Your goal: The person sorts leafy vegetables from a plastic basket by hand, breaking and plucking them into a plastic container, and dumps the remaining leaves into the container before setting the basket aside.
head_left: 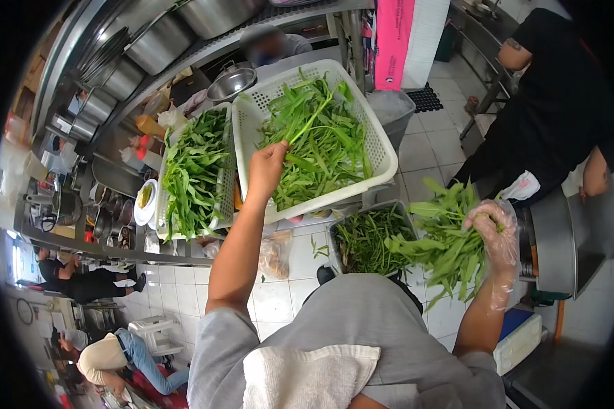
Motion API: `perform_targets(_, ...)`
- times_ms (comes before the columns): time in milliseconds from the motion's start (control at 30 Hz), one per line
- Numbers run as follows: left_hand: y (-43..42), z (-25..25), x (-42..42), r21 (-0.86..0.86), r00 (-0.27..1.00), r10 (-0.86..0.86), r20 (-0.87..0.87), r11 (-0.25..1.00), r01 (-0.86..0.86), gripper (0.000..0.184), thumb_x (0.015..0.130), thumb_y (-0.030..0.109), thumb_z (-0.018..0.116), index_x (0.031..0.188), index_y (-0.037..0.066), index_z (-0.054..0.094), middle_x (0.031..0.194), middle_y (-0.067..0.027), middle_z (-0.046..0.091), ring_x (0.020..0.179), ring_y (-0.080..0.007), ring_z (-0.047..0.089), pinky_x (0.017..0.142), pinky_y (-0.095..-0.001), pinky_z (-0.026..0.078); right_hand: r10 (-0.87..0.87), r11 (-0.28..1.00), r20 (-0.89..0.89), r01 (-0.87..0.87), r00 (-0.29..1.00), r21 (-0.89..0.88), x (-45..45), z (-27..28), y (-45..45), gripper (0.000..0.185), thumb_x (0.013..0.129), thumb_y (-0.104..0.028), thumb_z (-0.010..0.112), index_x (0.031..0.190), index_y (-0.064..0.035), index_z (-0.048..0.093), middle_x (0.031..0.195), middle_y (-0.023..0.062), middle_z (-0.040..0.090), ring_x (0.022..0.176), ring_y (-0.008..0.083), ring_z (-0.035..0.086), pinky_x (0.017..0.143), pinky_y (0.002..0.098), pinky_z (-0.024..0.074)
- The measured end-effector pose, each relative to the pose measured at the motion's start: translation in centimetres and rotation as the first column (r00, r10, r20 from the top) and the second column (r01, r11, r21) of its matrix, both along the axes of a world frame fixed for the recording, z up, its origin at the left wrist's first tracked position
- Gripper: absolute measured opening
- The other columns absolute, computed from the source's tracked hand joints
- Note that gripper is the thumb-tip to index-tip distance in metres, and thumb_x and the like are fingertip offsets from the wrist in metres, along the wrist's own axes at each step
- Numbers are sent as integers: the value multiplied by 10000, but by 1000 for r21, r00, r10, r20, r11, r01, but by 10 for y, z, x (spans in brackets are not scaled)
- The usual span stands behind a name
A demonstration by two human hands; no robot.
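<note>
From my view through the head camera, my left hand [267, 163] is nearly closed, fingers and thumb pinched on a long green stem [314, 119] near the middle of the frame. The stem slants up and to the right, over the large white basket [382, 146], whose perforated walls surround a loose heap of leafy greens [320, 153].

My right hand [492, 228], in a clear plastic glove [503, 255], is at the right of the frame, fingers curled around a thick bunch of greens [450, 238]. The leaves spread out toward the left and hang below the hand. The bunch is well apart from my left hand, and its leaves reach over the right edge of the square container [370, 238] at center, which holds darker leaves and cut stems.

Left of the large basket I see a narrower white basket [222, 204] filled with long leaves [194, 174]. A white plate [140, 213] lies just beside its left side, and a metal bowl [232, 83] is near the upper left corner of the large basket. A plastic bag [275, 253] is on the tiled floor [184, 293] below the baskets. A white towel [307, 375] hangs at bottom center, against gray clothing. A person in black [566, 88] bends forward at the upper right.
</note>
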State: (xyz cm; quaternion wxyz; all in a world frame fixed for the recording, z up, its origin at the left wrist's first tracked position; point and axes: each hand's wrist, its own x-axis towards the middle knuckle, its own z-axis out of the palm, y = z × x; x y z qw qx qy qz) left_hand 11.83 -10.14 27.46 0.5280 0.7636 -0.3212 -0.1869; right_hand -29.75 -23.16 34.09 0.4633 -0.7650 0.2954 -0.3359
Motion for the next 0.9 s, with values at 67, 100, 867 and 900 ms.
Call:
perform_targets(67, 2, 2, -11, 34, 997, -5, 73, 999, 2, 344, 925, 280, 548, 879, -31, 687, 598, -75, 568, 542, -105, 466, 529, -291, 388, 22, 1000, -6, -22, 1000, 12, 8, 0, -1, 121, 791, -132, 657, 809, -16, 628, 755, 25, 614, 750, 127, 561, 743, 290, 428)
perform_targets(100, 3, 4, -15, 69, 989, -8, 147, 998, -3, 341, 921, 276, 548, 868, -31, 687, 579, -82, 553, 543, -109, 476, 535, -299, 394, 18, 1000, -9, -18, 1000, 12, 13, 3, -1, 121, 791, -132, 657, 809, -16, 628, 755, 25, 614, 750, 127, 561, 743, 290, 428)
perform_targets(867, 14, 5, -114, -24, 985, -162, -53, 987, 161, 246, 911, 167, 585, 789, -43, 622, 565, -85, 504, 536, -111, 422, 500, -296, 365, 30, 529, -276, -249, 961, -811, 170, -39, 17, 70, 770, -166, 642, 801, -104, 649, 733, 68, 601, 751, 254, 578, 666, 376, 474)
perform_targets(900, 13, 3, -120, -23, 986, -159, -53, 987, 158, 246, 911, 167, 585, 789, -43, 622, 565, -85, 504, 536, -111, 422, 500, -296, 365, 33, 528, -275, -250, 961, -811, 167, -35, 17, 70, 770, -166, 642, 801, -104, 649, 733, 68, 601, 751, 254, 578, 666, 376, 474)
